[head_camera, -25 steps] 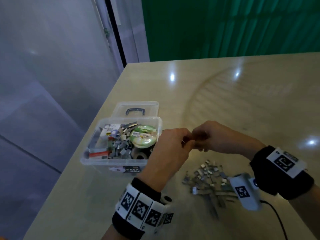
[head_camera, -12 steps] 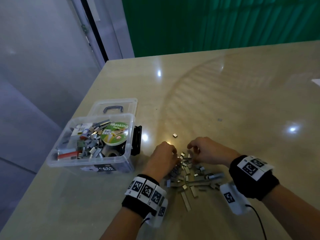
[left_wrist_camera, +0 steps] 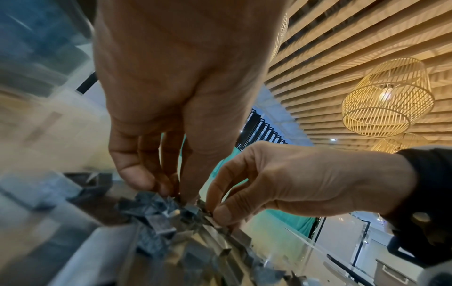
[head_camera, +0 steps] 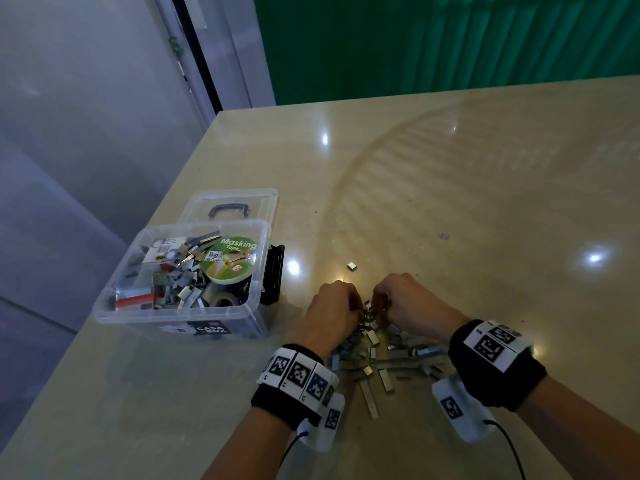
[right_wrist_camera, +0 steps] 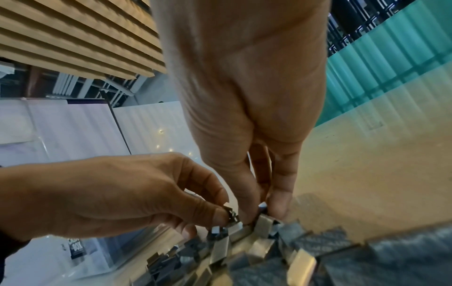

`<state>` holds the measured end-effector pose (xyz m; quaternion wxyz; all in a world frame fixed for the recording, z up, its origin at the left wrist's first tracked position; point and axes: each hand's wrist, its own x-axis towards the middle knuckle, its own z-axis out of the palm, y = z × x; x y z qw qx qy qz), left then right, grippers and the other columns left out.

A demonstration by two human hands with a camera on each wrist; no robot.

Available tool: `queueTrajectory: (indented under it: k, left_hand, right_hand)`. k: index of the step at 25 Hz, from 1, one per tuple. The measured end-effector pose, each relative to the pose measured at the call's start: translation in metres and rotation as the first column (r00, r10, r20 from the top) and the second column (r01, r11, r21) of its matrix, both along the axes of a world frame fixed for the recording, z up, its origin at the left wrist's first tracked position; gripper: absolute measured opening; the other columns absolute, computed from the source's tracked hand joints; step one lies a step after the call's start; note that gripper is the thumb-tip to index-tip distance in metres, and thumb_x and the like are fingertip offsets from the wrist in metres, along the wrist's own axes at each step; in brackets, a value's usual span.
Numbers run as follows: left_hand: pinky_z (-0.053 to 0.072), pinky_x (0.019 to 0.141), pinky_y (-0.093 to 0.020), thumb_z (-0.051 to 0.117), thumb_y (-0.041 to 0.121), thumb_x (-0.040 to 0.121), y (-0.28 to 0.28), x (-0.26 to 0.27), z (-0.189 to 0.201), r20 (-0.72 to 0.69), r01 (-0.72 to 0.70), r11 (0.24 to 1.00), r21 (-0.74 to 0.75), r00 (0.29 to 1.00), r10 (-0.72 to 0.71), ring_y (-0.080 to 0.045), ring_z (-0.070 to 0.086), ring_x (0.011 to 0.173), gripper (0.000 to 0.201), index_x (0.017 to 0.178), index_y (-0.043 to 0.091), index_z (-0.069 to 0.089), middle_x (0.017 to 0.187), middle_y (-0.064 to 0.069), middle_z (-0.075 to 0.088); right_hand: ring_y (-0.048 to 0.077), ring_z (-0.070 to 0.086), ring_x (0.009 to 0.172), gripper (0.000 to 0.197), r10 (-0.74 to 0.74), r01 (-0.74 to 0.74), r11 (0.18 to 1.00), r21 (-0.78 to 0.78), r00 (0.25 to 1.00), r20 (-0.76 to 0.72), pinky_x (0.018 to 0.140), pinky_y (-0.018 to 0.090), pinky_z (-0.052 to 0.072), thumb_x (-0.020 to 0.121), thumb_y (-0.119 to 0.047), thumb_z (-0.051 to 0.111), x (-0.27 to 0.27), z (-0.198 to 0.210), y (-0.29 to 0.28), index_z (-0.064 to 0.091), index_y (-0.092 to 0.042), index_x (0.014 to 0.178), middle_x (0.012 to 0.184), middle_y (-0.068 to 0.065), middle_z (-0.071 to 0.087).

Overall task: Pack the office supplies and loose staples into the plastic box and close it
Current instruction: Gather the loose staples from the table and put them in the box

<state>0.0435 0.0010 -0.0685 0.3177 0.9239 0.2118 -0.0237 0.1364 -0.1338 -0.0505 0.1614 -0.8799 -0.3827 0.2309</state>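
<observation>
The glossy beige table (head_camera: 450, 188) carries an open plastic box (head_camera: 180, 317). To the box's right lies a staple pile (head_camera: 381, 362); beyond it, a stray staple piece (head_camera: 352, 266).

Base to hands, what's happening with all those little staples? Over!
Left hand and right hand both pinching staples from the pile. Plastic box open, part filled. One stray staple piece beyond the hands. Nothing blocking.

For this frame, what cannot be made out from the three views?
- Head view: fingertips of left hand and right hand are hidden by their own knuckles.
- Head view: items beneath the masking tape in the plastic box are covered.
- Wrist views: near staples are blurred; count unreadable.
- Small label text is too small.
</observation>
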Motion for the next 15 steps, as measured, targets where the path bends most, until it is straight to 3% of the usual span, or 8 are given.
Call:
queueTrajectory:
  k: [2, 7, 9, 12, 15]
  left_hand:
    - [0.056, 0.084, -0.03, 0.069, 0.014, 0.089, -0.002, -0.001, 0.001, 0.018, 0.002, 1.0, -0.011, 1.0, -0.002, -0.016, 0.065, 0.092, 0.01, 0.098, 0.017, 0.071, 0.101, -0.002, 0.067]
    - [0.055, 0.074, -0.025, 0.07, 0.018, 0.087, 0.003, -0.006, 0.004, 0.068, -0.002, 1.0, 0.012, 0.998, 0.001, -0.014, 0.063, 0.086, 0.006, 0.091, 0.015, 0.072, 0.094, 0.0, 0.065]
    - [0.052, 0.068, -0.021, 0.071, 0.018, 0.084, 0.003, -0.01, 0.005, 0.086, -0.014, 1.0, 0.004, 0.996, 0.014, -0.012, 0.062, 0.082, 0.005, 0.087, 0.015, 0.07, 0.091, 0.001, 0.063]
    - [0.055, 0.069, -0.024, 0.072, 0.017, 0.083, 0.001, -0.015, 0.004, 0.084, -0.007, 0.999, -0.039, 0.996, 0.01, -0.012, 0.062, 0.081, 0.006, 0.087, 0.014, 0.068, 0.09, 0.001, 0.063]
    - [0.05, 0.061, -0.018, 0.073, 0.015, 0.083, 0.0, -0.016, 0.004, 0.074, 0.001, 0.998, -0.058, 0.997, 0.003, -0.01, 0.061, 0.076, 0.006, 0.086, 0.014, 0.068, 0.086, 0.002, 0.061]
  right_hand:
    - [0.018, 0.06, 0.078, 0.011, -0.013, 0.013, 1.0, 0.013, 1.0, -0.003, 0.061, 0.026, 0.047, 0.084, -0.004, 0.07, 0.001, -0.001, -0.001, 0.069, -0.014, 0.082, 0.089, 0.004, 0.061]
    - [0.002, 0.054, 0.073, 0.012, -0.022, 0.023, 0.998, 0.056, 1.0, -0.02, 0.057, 0.011, 0.037, 0.085, -0.01, 0.076, 0.004, -0.002, -0.005, 0.075, -0.013, 0.097, 0.087, -0.004, 0.061]
    - [0.004, 0.057, 0.074, 0.013, -0.015, 0.015, 0.998, 0.06, 1.0, -0.005, 0.059, 0.013, 0.042, 0.086, -0.008, 0.072, 0.003, -0.002, -0.006, 0.075, -0.014, 0.097, 0.087, -0.003, 0.064]
    - [0.013, 0.064, 0.082, 0.017, 0.0, 0.0, 0.998, 0.067, 1.0, 0.003, 0.068, 0.022, 0.052, 0.086, -0.006, 0.068, 0.003, -0.002, -0.006, 0.076, -0.015, 0.097, 0.092, 0.001, 0.068]
    - [0.013, 0.064, 0.086, 0.023, 0.02, -0.018, 0.997, 0.079, 1.0, -0.022, 0.067, 0.018, 0.049, 0.086, -0.001, 0.066, 0.002, 0.001, -0.005, 0.076, -0.016, 0.101, 0.097, 0.001, 0.069]
